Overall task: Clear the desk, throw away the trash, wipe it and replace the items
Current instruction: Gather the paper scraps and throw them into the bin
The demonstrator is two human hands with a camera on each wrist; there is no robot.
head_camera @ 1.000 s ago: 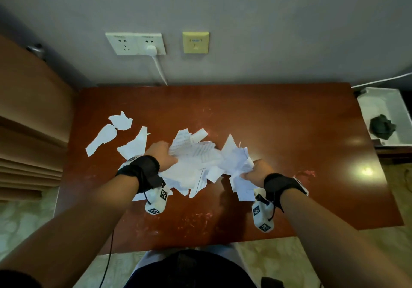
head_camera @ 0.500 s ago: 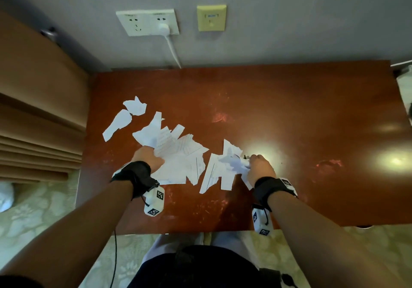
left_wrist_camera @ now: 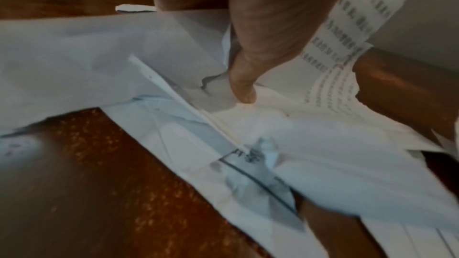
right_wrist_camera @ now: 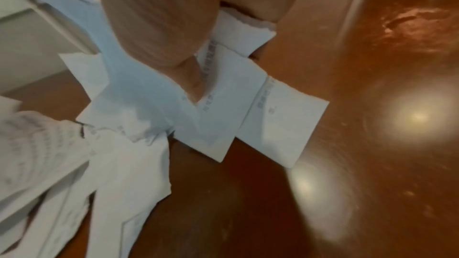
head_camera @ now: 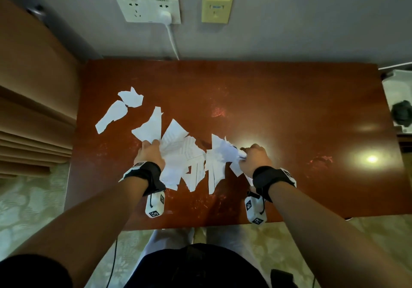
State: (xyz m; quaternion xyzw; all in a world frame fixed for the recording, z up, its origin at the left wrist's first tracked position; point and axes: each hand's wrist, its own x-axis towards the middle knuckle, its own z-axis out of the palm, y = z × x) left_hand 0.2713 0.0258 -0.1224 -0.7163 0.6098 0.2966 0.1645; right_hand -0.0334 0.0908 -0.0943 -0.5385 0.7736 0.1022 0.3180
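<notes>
The left hand (head_camera: 149,153) and right hand (head_camera: 254,158) each clutch a bunch of torn white printed paper scraps (head_camera: 187,156) at centre frame, low over the glossy reddish-brown wooden desk (head_camera: 289,109). Two loose white scraps (head_camera: 111,116) lie flat toward the desk's upper left.
</notes>
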